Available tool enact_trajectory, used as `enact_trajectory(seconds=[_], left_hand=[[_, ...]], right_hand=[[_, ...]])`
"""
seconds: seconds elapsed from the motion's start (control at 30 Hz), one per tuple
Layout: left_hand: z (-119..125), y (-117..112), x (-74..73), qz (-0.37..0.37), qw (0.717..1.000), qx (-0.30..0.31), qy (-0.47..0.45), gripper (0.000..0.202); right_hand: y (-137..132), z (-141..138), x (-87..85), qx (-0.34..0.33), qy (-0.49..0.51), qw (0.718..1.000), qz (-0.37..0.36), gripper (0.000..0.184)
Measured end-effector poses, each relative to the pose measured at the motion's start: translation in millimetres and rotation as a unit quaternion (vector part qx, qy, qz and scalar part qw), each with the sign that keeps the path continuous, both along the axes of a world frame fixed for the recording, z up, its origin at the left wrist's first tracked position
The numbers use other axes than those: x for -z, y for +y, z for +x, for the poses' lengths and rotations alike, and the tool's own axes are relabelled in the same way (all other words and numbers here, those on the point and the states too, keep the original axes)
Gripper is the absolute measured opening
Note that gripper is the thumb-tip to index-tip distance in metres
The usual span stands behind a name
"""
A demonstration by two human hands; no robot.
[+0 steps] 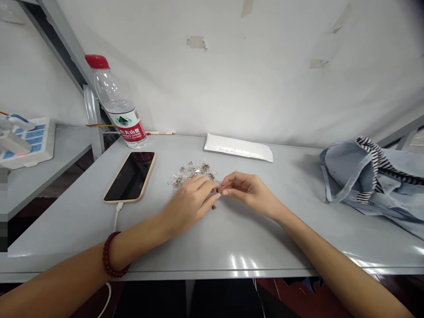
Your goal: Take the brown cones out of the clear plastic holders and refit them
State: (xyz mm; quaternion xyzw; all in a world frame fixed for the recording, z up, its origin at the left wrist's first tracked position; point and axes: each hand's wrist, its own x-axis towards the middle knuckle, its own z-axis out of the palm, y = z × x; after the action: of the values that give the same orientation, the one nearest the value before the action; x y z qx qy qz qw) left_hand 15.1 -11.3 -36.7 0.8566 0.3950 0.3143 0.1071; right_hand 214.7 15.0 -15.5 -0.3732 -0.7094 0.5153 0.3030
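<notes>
My left hand [188, 201], with a dark red bead bracelet [108, 256] on its wrist, pinches a small brown piece [218, 190] between thumb and finger. From the other side, the thumb and fingertips of my right hand [250, 192] close on the same piece. Its exact kind is too small to make out. Just below the fingertips, another little brown piece [213, 206] shows at the table. Behind my left hand lies a loose pile of small brown and clear, thread-like items [190, 170], partly covered by the hand.
On the grey table [265, 247], a phone [130, 176] with a white cable [116, 216] lies left, a water bottle [121, 106] behind it. A white padded packet [238, 148] rests near the wall. A light blue cloth bag [351, 168] occupies the right side. A power strip [39, 141] sits far left.
</notes>
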Motion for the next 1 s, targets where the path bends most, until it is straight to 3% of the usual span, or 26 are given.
enact_trajectory(seconds=[0.17, 0.27, 0.43, 0.53, 0.8, 1.0], left_hand=[[3, -4, -1.9, 0.095, 0.992, -0.017, 0.083, 0.018], [4, -6, -3.8, 0.114, 0.988, -0.025, 0.104, 0.019], [3, -8, -7.6, 0.066, 0.997, -0.024, 0.04, 0.014], [2, -7, -8.9, 0.02, 1.0, -0.008, 0.014, 0.011], [-1, -6, -3.7, -0.032, 0.996, 0.04, 0.067, 0.014], [-1, -5, -2.5, -0.054, 0.991, 0.074, 0.099, 0.019]], right_hand=[[0, 0, 1.4, 0.0, -0.049, 0.997, 0.054, 0.005], [0, 0, 2.6, -0.003, -0.072, 0.993, 0.089, 0.005], [6, 9, 2.1, 0.075, -0.124, 0.967, 0.209, 0.005], [16, 17, 3.5, 0.125, -0.157, 0.949, 0.244, 0.005], [35, 25, 18.4, 0.131, -0.2, 0.952, 0.193, 0.008], [35, 28, 19.0, 0.102, -0.201, 0.957, 0.183, 0.01]])
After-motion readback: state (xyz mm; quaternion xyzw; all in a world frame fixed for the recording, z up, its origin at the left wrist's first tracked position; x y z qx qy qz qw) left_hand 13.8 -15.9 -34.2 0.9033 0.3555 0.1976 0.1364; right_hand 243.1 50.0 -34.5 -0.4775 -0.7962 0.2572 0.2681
